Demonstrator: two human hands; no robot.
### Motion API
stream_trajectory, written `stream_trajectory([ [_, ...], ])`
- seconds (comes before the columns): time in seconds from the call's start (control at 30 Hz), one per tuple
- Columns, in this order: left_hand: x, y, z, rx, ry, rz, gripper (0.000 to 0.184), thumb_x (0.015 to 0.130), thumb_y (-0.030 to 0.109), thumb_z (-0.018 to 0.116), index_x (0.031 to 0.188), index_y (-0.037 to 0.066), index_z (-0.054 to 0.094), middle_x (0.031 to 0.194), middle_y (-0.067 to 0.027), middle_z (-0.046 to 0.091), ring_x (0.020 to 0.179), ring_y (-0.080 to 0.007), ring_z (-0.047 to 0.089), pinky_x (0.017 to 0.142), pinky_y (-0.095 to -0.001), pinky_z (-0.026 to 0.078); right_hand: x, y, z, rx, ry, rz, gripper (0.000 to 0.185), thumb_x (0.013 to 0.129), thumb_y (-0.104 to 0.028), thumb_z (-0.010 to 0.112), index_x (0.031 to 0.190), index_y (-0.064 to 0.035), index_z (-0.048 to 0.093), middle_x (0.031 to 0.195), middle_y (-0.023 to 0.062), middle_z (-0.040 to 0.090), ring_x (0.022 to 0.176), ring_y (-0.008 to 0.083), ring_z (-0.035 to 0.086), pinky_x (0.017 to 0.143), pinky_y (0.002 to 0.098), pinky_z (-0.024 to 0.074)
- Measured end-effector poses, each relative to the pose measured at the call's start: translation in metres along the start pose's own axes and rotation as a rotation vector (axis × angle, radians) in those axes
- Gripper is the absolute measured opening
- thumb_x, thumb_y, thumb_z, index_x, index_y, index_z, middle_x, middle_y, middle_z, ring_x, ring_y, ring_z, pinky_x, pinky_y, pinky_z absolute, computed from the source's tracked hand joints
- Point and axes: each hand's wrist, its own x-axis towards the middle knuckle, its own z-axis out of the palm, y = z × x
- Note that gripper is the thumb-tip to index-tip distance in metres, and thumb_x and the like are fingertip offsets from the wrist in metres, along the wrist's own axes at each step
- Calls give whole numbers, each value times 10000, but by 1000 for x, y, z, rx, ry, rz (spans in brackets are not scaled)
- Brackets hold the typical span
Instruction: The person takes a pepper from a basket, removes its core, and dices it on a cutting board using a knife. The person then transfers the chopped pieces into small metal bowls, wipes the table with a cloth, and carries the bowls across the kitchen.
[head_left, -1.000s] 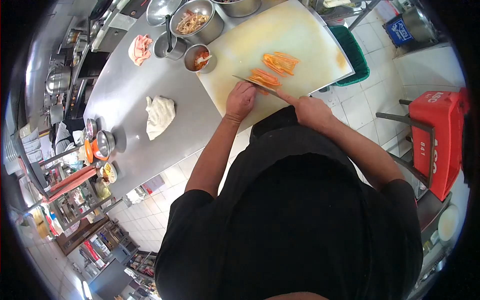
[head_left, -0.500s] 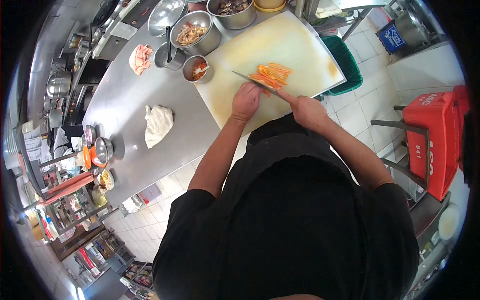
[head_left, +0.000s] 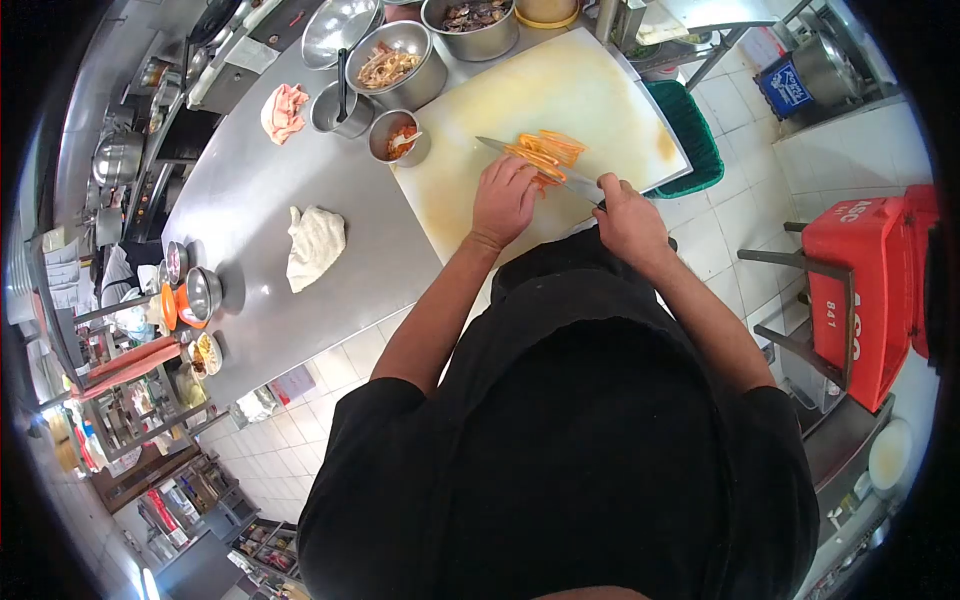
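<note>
Orange vegetable strips (head_left: 558, 146) lie in a pile near the middle of the pale cutting board (head_left: 470, 110); whether they are carrot or pepper I cannot tell. My left hand (head_left: 505, 202) rests on the board with its bent fingers together on the near strips. In my right hand (head_left: 632, 222), at the board's near edge, is the dark handle of a kitchen knife (head_left: 580, 184). Its blade points to the far left, with the wide part turned up to the light. Strips and left fingers hide the middle of the blade.
A small metal pot (head_left: 398, 138) with red-orange food stands at the board's left. Behind it are bowls of shredded food (head_left: 390, 68) and dark pieces (head_left: 470, 15). A white cloth (head_left: 316, 247) lies on the steel table (head_left: 290, 330). Right of the board is a green bin (head_left: 700, 135).
The right hand has drawn back to the right with the knife, whose blade has turned flatter. My left hand has shifted right, its fingers now over the near strips.
</note>
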Motion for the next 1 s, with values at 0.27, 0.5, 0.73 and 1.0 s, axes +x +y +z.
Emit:
stream_trajectory([
  [0.27,4,-5,-1,22,-141,-14,243,884,161,639,1096,51,681,1134,-104,666,1151,-318,593,1009,-472,444,5,1,6,-26,-32,-68,400,865,-121,729,1163,-36,477,1075,220,641,1016,432,658,829,526,532],
  [0.5,8,-16,-14,10,-69,11,318,922,172,627,1213,52,673,1239,-145,651,1219,-368,571,1073,-472,421,-2,-1,-3,163,-183,-38,345,924,-118,656,1214,-26,494,1035,247,699,960,409,703,812,515,550],
  [0.73,-38,-60,-69,55,193,-181,339,897,92,663,1232,36,659,1270,-178,624,1245,-399,545,1091,-501,420,-7,-7,10,766,-457,197,605,996,-84,516,1584,-108,373,919,171,692,729,235,666,744,391,556],
  [1.0,-138,-139,-140,492,360,-432,393,888,154,711,1258,39,649,1343,-228,555,1274,-442,505,1075,-543,418,13,-15,45,656,-677,85,606,979,-78,526,1573,-155,430,892,107,678,781,187,655,763,360,569],
])
